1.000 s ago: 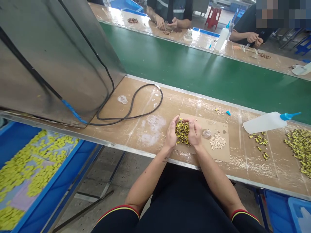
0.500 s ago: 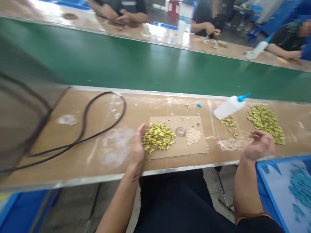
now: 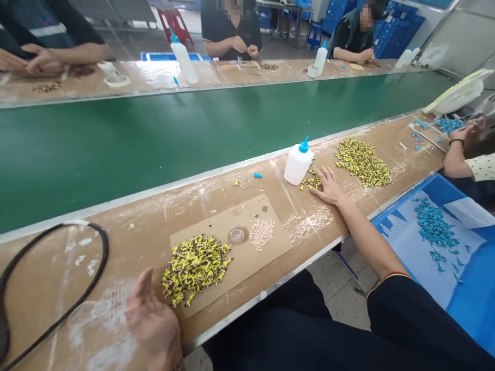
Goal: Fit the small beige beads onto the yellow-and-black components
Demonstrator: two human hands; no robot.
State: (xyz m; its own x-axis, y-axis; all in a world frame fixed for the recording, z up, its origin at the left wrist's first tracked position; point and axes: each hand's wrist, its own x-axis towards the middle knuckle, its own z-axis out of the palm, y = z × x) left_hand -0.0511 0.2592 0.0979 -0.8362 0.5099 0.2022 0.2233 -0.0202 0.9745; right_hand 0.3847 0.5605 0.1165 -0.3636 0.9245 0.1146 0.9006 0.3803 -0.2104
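Note:
My left hand [image 3: 152, 317] rests on its edge beside a heap of small yellow-and-dark pieces [image 3: 195, 268], fingers stretched and nothing held. That heap lies on a cardboard sheet [image 3: 232, 281], along with a small clear round dish [image 3: 236, 235] and a pile of tiny pale pieces [image 3: 263, 233]. Farther right, my right hand [image 3: 328, 188] lies with fingers spread by a few loose yellow pieces [image 3: 311, 183]; its fingertips reach them, though contact is hard to judge. Just behind stands a white squeeze bottle [image 3: 298, 164] with a blue nozzle. Another yellow heap [image 3: 363, 162] lies beyond my right hand.
A black cable [image 3: 102, 257] loops on the table at left. A green belt [image 3: 216, 123] runs behind the work surface. At lower right, a blue tray [image 3: 475, 288] holds blue pieces [image 3: 435, 226]. A co-worker's hand [image 3: 466, 131] is at far right; other people sit across.
The view has turned to the right. My right hand has moved toward the loose yellow pieces near the bottle, and its fingers have spread. The bottle, tilted before, now appears upright.

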